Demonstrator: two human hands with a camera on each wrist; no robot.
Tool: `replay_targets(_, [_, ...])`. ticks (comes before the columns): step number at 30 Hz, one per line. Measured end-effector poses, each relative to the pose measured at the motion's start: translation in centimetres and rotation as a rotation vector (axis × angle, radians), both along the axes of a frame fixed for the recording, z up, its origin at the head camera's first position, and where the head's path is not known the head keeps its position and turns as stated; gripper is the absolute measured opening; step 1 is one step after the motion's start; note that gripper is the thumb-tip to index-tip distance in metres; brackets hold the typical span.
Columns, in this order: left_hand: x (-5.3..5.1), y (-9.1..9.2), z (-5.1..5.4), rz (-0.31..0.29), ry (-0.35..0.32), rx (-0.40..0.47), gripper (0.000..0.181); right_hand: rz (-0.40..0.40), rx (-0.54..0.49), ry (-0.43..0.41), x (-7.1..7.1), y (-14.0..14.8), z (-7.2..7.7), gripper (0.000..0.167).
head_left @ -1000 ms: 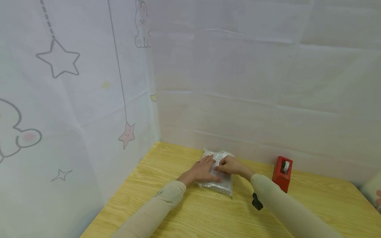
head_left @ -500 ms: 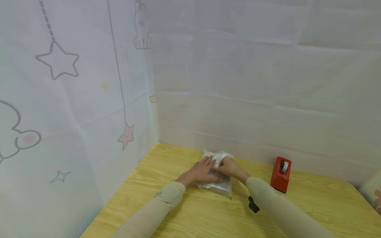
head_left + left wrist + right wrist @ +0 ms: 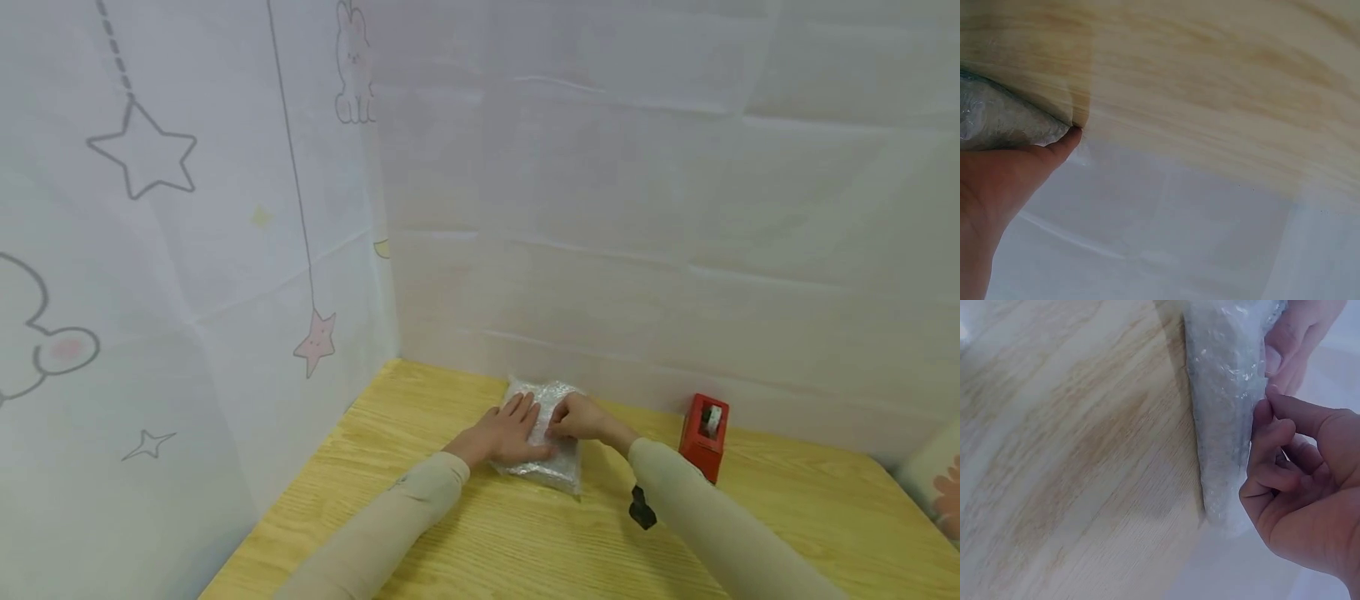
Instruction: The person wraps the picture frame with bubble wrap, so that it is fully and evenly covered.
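Observation:
A flat package in clear bubble wrap (image 3: 547, 479) lies on the wooden table, close to the back wall. My left hand (image 3: 510, 433) rests on it with fingers spread, pressing its top. Just to the right, my right hand (image 3: 581, 418) has its fingers curled, thumb and index fingertips together at the upper surface of the wrap. In the right wrist view, these fingertips (image 3: 1269, 400) pinch a small see-through edge beside the left thumb (image 3: 1274, 361). Whether that edge is wrap or tape is unclear. The left wrist view shows the left hand (image 3: 1004, 187) against the bubble-wrapped package (image 3: 1004, 119).
A red tape dispenser (image 3: 703, 442) with a roll in it stands right of the package, partly behind the right forearm. A black object (image 3: 642, 508) shows beside the right sleeve. White sheeting (image 3: 570, 208) hangs behind the table (image 3: 525, 550).
My right hand first shifted slightly left and now sits a little farther right, apart from the left fingers. The left hand stays on the package. The view has shifted slightly.

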State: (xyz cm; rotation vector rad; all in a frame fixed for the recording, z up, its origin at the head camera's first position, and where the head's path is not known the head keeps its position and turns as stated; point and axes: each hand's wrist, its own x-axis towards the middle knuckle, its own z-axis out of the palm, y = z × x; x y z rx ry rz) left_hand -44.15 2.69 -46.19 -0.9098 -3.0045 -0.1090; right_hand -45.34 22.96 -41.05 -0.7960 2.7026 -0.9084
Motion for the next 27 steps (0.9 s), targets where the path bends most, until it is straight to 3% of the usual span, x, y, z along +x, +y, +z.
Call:
replay_targets(10, [0.0, 0.0, -0.2, -0.004, -0.002, -0.016, 0.109, -0.067, -0.036, -0.096, 0.2, 0.8, 0.3, 0.007])
replay_targets(14, [0.0, 0.0, -0.4, -0.002, -0.005, -0.011, 0.109, 0.011, -0.060, -0.064, -0.2, 1.3, -0.2, 0.006])
replay_targets(18, [0.0, 0.1, -0.4, 0.000, -0.006, -0.001, 0.108, 0.145, -0.079, 0.036, -0.8, 2.0, -1.2, 0.011])
replay_targets(21, [-0.1, 0.2, -0.4, -0.001, 0.002, -0.011, 0.108, 0.189, -0.097, 0.091, -1.1, 2.5, -1.8, 0.013])
replay_targets(27, [-0.5, 0.0, -0.4, -0.008, 0.020, -0.024, 0.107, 0.044, -0.127, 0.031, -0.9, 2.3, -1.6, 0.006])
